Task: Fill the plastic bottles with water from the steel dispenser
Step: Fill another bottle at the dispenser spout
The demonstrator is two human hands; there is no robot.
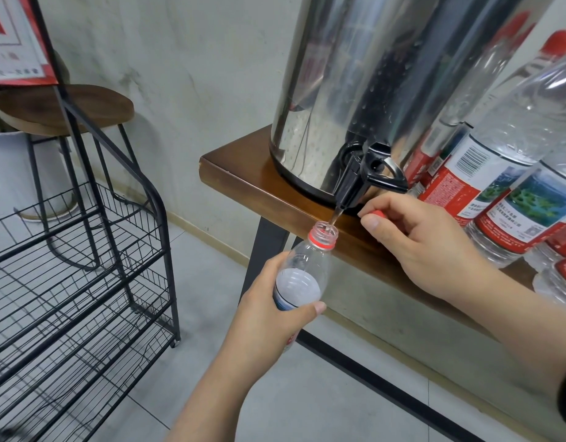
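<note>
Water (335, 217) ran in a thin stream from the black tap (355, 183) of a tall steel dispenser (355, 90) into the open neck of a clear plastic bottle (307, 269). The person's left hand (265, 311) held that bottle just below the tap, tilted, fingers and thumb wrapped round its labelled middle. The right hand (425, 240) rested on the edge of the wooden table (240, 177) just right of the tap, its fingers curled and pinching a small red cap (377, 214). The dispenser stood at the table's left end. Several more bottles (504, 173) with red labels stood crowded beside it on the right. To the left, a black wire rack (84, 266) stood on the tiled floor, with a round wooden stool (68, 106) behind it.
</note>
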